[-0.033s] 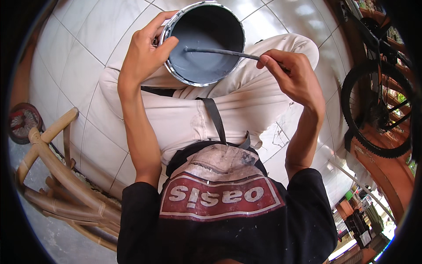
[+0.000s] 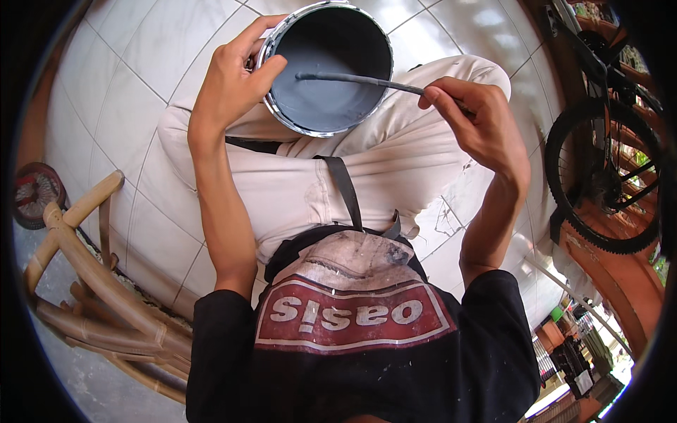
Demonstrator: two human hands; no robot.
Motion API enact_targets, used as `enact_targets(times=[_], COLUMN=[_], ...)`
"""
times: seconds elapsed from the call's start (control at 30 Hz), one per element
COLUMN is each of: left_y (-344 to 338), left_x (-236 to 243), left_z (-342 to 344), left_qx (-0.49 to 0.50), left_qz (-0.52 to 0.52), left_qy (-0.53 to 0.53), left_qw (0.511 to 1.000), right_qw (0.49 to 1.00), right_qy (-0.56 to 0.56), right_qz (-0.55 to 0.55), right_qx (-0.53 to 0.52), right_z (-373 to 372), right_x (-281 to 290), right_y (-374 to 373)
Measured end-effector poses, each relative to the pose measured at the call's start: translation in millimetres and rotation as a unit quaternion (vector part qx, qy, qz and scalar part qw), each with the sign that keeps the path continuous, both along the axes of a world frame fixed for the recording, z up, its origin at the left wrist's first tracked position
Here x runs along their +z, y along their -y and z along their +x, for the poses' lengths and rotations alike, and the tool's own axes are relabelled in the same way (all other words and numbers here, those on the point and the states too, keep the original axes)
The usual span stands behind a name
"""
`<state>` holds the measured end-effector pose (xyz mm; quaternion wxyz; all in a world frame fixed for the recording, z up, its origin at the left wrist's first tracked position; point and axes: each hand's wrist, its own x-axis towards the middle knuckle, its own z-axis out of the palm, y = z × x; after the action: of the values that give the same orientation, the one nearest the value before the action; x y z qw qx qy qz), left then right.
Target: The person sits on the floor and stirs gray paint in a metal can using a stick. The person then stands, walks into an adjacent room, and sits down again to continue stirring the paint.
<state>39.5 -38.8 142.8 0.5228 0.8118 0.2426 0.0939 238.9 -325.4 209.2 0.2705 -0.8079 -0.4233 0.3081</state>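
A round paint bucket (image 2: 386, 92) with a pale, paint-smeared rim stands in front of my crossed legs. Grey paint (image 2: 310, 106) fills its lower part. My left hand (image 2: 236, 81) grips the bucket's left side, the thumb hooked over the rim and the fingers hidden behind the wall. Between the thumb and fingers of my right hand (image 2: 479, 120) is a thin stick (image 2: 367, 80) coated in grey paint. It lies across the right rim, and its far end is over or in the paint near the left inner wall; which one, I cannot tell.
White tiles (image 2: 141, 63) cover the floor under my light trousers (image 2: 275, 197). A bamboo frame (image 2: 113, 282) stands at the lower left, near a small red wheel (image 2: 39, 194). On the right, a bicycle wheel (image 2: 557, 176) is beside an orange wall.
My right hand has shifted slightly to the right, and the stick with it has tilted a little. The left hand and the bucket stay in place.
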Motion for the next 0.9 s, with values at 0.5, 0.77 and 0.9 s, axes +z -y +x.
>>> enact_targets(times=[0.5,0.77,0.9], left_y=[-25,-25,-27], left_x=[-26,-24,-29], left_z=[-1,-2,0], left_qx=[-0.001,0.004,-0.009], left_qz=[0.055,0.038,0.077], left_qy=[0.035,0.020,0.034], left_qw=[0.998,0.999,0.996], right_qw=[0.972,0.979,0.979], right_qy=[0.201,0.189,0.187], right_qz=[0.031,0.004,0.006], right_qx=[0.120,0.083,0.081], right_z=[3,-3,-3], right_x=[124,126,126], right_y=[-36,-34,-33])
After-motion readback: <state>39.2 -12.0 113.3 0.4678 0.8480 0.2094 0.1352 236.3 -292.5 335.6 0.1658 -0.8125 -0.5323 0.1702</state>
